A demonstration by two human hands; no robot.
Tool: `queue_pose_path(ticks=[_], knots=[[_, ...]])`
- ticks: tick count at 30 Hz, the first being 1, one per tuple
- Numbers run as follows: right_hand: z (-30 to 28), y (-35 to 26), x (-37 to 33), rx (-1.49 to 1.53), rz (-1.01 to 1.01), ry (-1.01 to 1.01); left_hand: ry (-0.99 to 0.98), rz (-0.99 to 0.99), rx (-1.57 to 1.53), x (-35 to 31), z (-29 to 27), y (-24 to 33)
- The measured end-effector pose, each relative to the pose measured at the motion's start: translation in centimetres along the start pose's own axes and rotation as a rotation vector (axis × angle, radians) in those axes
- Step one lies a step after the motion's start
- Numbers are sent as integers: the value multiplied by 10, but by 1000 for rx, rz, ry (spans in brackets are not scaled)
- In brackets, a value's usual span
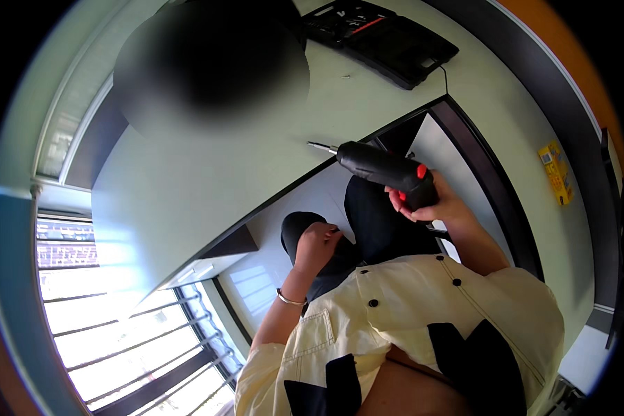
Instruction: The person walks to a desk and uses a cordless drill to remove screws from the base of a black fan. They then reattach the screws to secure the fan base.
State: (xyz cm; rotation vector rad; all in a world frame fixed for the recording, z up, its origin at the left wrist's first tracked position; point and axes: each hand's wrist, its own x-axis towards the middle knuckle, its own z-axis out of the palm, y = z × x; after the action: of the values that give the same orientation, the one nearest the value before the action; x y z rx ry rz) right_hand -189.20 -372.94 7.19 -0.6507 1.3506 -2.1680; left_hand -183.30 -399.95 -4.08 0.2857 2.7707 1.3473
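My right hand (447, 200) is wrapped round the grip of a black cordless screwdriver (376, 163) with red buttons. Its metal bit points left, over the near edge of the pale desk (208, 187). Lower and to the left, my left hand (316, 244) rests by my dark-trousered knee, fingers curled together. A small dark bit shows at its fingertips, too small to name. The bit of the screwdriver appears to touch nothing.
An open black tool case (402, 52) lies at the far side, with a few tiny metal pieces (347, 76) near it. A yellow box (557, 173) is at the right. A large blurred dark shape (218, 62) covers the upper left. A barred window (139, 340) stands lower left.
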Motion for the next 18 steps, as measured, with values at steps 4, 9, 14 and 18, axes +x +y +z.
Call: queue_pose_path(ticks=[4,9,14,18], knots=[[-13,-6,4,140,-23,38,38,-3,64,2,-6,-15],[-28,-7,20,162,-114,-23,142,16,184,0,-12,-16],[-35,-12,23,116,-106,47,415,-70,468,-20,-2,-82],[-40,-21,34,97,-115,26,84,-824,-190,-65,16,-223]])
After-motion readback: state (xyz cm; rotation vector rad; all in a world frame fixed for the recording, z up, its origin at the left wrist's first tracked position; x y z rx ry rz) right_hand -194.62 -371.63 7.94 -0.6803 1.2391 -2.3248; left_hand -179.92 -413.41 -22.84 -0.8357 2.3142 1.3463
